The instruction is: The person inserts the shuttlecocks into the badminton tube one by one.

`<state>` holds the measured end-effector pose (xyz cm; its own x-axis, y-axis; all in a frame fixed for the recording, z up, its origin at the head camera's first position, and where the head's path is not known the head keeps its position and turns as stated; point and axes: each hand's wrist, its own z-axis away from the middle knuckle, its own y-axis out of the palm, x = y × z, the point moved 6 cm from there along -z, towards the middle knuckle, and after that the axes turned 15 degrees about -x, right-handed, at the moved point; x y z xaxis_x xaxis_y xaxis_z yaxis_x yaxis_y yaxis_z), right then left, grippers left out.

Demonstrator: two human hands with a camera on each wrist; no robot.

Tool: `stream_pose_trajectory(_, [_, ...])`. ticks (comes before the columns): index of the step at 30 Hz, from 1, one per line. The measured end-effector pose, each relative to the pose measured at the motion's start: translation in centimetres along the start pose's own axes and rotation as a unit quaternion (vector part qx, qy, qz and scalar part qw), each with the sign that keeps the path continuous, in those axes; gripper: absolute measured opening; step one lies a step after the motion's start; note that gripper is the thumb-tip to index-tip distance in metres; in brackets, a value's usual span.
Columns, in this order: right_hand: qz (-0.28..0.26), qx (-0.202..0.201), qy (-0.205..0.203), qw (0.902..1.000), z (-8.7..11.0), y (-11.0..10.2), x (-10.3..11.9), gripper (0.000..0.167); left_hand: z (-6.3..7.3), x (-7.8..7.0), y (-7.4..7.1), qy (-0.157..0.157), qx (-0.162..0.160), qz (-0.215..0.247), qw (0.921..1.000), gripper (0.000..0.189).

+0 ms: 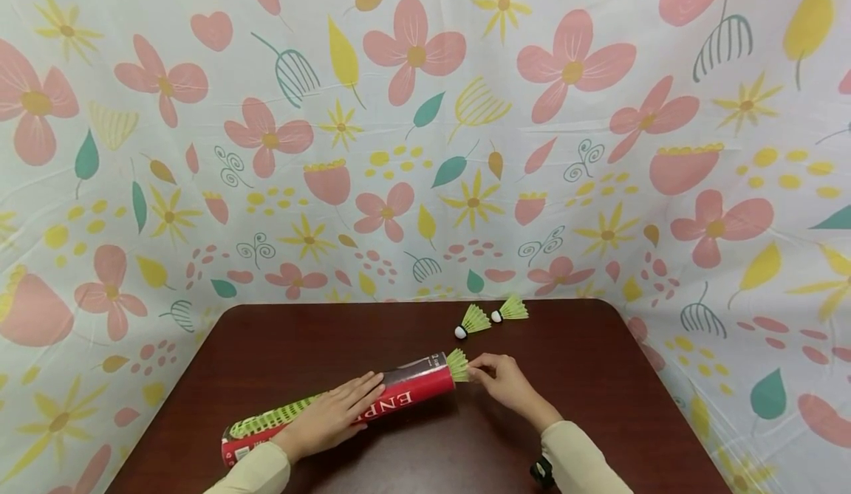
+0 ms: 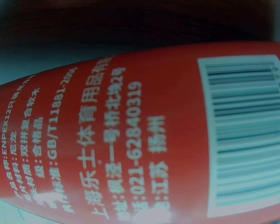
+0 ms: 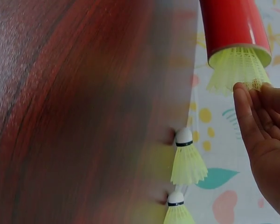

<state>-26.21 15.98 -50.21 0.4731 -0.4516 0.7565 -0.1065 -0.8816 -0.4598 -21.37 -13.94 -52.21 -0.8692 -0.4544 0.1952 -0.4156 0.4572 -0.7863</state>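
A red and black shuttlecock tube (image 1: pixel 415 394) lies slanted across the table, its open end toward the right. My left hand (image 1: pixel 335 413) rests on top of it, fingers laid fairly straight along the surface. At the open end a yellow-green shuttlecock (image 1: pixel 457 365) sticks out skirt first; its head is hidden inside. My right hand (image 1: pixel 505 383) pinches the skirt's rim between thumb and fingers, as the right wrist view shows with the shuttlecock (image 3: pixel 235 70) at the tube's mouth. Red printed tube wall (image 2: pixel 177 140) fills the left wrist view, where no fingers show.
Two loose shuttlecocks, one nearer (image 1: pixel 473 320) and one farther (image 1: pixel 510 309), lie on their sides near the far edge of the dark brown table (image 1: pixel 565 339). Behind the table hangs a flower-patterned cloth (image 1: pixel 399 147). A small dark object (image 1: pixel 542 472) shows beside the right sleeve.
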Motion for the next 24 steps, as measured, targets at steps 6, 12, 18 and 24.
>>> stream_pose_trajectory(6, [0.000, 0.008, -0.015, 0.9999, -0.1, 0.7, 0.3, 0.010, 0.0, -0.1, 0.1, -0.010, 0.002, 0.005, 0.9999, 0.088])
stream_pose_trajectory(12, [0.012, -0.003, -0.031, 0.9994, -0.3, 1.0, 0.3, 0.009, -0.1, 0.0, -0.1, -0.004, -0.013, 0.005, 0.9999, 0.089])
stream_pose_trajectory(18, [0.013, -0.009, -0.026, 0.9996, -0.3, 1.2, 0.2, 0.008, 0.1, 0.0, 0.0, -0.007, 0.001, 0.001, 1.0000, 0.089])
stream_pose_trajectory(24, [0.006, -0.007, -0.026, 0.9996, -0.1, 1.6, 0.4, 0.007, 0.1, -0.1, -0.1, -0.008, -0.008, 0.008, 0.9999, 0.089])
